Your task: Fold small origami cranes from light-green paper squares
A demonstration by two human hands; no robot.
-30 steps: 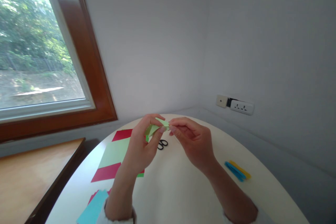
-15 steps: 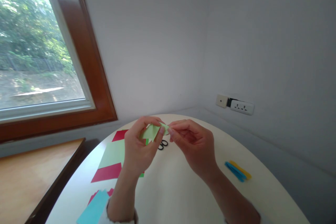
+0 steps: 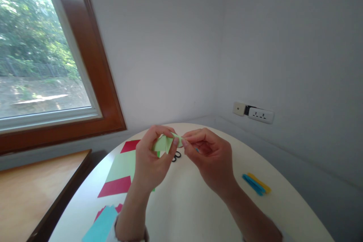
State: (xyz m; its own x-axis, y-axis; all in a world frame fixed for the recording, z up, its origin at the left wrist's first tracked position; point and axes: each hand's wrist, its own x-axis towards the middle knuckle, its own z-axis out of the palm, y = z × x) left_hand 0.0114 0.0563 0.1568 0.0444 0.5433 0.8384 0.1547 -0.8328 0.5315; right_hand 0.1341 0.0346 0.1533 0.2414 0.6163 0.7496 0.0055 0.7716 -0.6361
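Note:
A small piece of folded light green paper (image 3: 162,144) is held up between both hands, above the far half of the white table. My left hand (image 3: 151,157) is closed around its left part, with the thumb pressed on the near face. The thumb and fingertips of my right hand (image 3: 211,155) pinch the paper's right tip. Creases and a pointed flap show on the paper; its far side is hidden by my left fingers. Below and behind the hands lie scissors, of which only the black handles (image 3: 177,155) show.
On the round white table (image 3: 181,211), red and pale green sheets (image 3: 120,168) lie at left. Nearer are light blue paper (image 3: 99,225) and crimson pieces. Blue and yellow strips (image 3: 256,184) lie at right. A wooden surface (image 3: 36,189) stands left, and a wall socket (image 3: 261,115) is at right.
Both hands stay almost in place, still holding the green paper. The paper has tilted slightly. A bit of blue now shows behind my right fingers.

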